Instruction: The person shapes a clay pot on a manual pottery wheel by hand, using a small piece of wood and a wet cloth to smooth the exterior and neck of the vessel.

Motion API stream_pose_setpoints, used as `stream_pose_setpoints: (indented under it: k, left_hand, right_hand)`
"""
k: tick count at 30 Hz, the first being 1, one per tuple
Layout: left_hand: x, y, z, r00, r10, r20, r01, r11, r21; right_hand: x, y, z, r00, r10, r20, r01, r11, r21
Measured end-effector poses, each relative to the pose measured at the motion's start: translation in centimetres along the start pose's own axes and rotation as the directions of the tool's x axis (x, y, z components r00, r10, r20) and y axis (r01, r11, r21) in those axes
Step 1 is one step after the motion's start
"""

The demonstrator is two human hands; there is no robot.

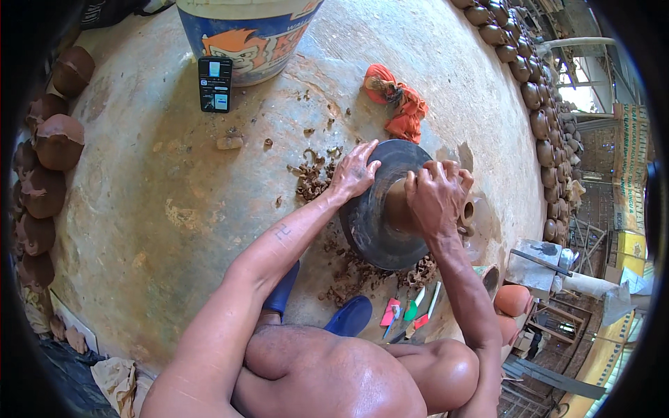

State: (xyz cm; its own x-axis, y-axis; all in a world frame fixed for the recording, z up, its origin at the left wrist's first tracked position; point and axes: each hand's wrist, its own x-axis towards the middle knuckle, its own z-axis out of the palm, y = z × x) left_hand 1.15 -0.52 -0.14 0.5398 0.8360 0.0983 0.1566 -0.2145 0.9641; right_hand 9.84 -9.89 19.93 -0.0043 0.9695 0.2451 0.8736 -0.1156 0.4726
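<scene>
A dark round potter's wheel [373, 244] sits before me. My left hand [353, 174] grips its upper-left rim, fingers curved along the edge. My right hand [435, 198] is closed over the top of a brown clay piece [397, 212] at the wheel's middle, its underside partly hidden. A small hollow clay vessel [465, 217] shows just right of my right hand. Curled clay shavings [313, 181] lie beside the wheel, and several coloured hand tools [411, 313] lie below it near my right forearm.
A large bucket [275, 38] with a phone [215, 83] against it stands at the top, near an orange cloth bundle [406, 118]. Rows of brown pots [49, 188] line both sides. Reddish pots [511, 299] and a metal stand [535, 267] are at right. Blue sandals [348, 320] lie below.
</scene>
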Motion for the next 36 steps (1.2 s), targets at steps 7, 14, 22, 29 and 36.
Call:
stream_pose_setpoints:
  k: [7,14,22,29,36]
  left_hand:
    - [1.2,0.5,0.0,0.997,-0.013,0.071,0.013,1.000,0.001]
    - [3.0,0.9,-0.7,0.975,-0.034,0.221,0.030,0.999,0.020]
    - [2.7,0.7,-0.5,0.971,-0.042,0.235,0.029,0.998,0.059]
    - [2.8,0.3,-0.5,0.983,-0.021,0.181,0.015,0.999,0.035]
    - [2.3,0.5,-0.6,0.981,-0.030,0.193,0.025,0.999,0.033]
  right_hand:
    - [1.4,3.4,-3.6,0.998,0.044,-0.038,-0.037,0.984,0.174]
    - [-1.3,1.4,-1.7,0.921,-0.245,0.303,0.230,0.969,0.084]
    - [-0.2,2.5,-3.8,0.883,-0.291,0.368,0.215,0.948,0.234]
    - [-1.2,-0.3,-0.8,0.881,-0.247,0.404,0.247,0.968,0.053]
    - [-0.8,3.0,-4.1,0.892,-0.327,0.313,0.269,0.939,0.212]
